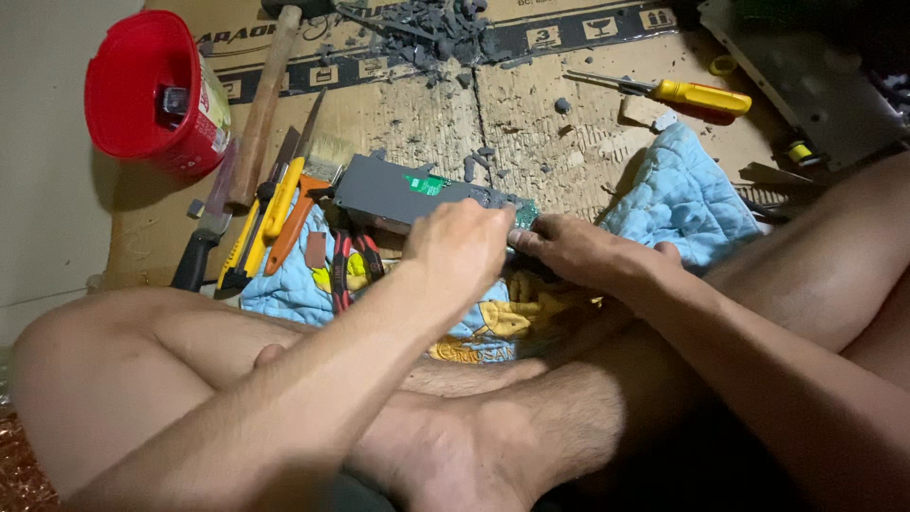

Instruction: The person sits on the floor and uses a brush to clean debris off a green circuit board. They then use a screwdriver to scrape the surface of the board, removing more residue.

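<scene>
Both forearms were bare from the elbow down, with no sleeve, watch, ring or glove showing on either. The left hand [460, 248] and the right hand [578, 251] were ungloved, the fingers uncovered. Nearer the camera than the blue quilted cloth [682, 194], the crossed legs were bare as well, with dark hair along the shin. No trouser leg, sock or shoe showed. No clothing could be made out anywhere in view.

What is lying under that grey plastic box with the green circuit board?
The grey plastic box rests on a light blue quilted cloth; red-handled pliers poke out. Both hands hide its near end.
</scene>
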